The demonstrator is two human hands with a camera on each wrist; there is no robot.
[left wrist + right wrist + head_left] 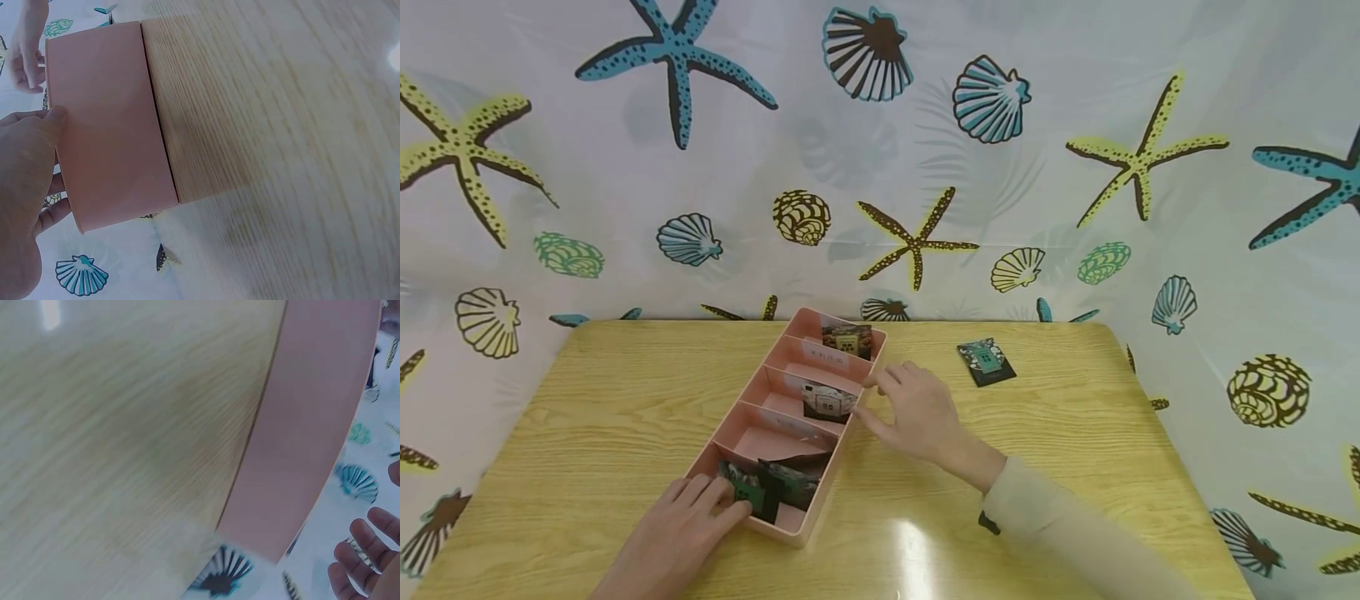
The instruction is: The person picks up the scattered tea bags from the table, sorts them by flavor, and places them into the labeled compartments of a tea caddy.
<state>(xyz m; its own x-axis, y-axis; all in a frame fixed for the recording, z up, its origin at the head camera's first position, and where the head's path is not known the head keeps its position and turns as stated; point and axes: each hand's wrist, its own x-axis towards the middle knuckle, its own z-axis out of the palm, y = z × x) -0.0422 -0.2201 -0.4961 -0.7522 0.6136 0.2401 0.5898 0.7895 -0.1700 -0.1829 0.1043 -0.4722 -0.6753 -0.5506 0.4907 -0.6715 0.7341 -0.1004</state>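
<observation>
A long pink divided box (pixel 829 477) lies slantwise on the table. My left hand (pixel 679 527) is at its near left end, fingers curled over the rim and thumb at the wall's top edge, beside a dark green flat packet (pixel 767 500) in the nearest compartment. Another dark packet (pixel 797 483) leans there. A black-and-white packet (pixel 829 403) stands in the middle compartment, and a brown one (pixel 848 340) in the farthest. At the right rim by the middle compartment, my right hand (pixel 917 412) holds nothing, its fingers loosely spread; the right wrist view shows its bent fingers (pixel 362 550).
A dark packet with a green patch (pixel 987 362) lies flat on the wooden table (pixel 1037 433), right of the box near the back edge. White dividers with faint print line the compartments. Behind the table hangs a white cloth (pixel 737 167) with starfish and shells.
</observation>
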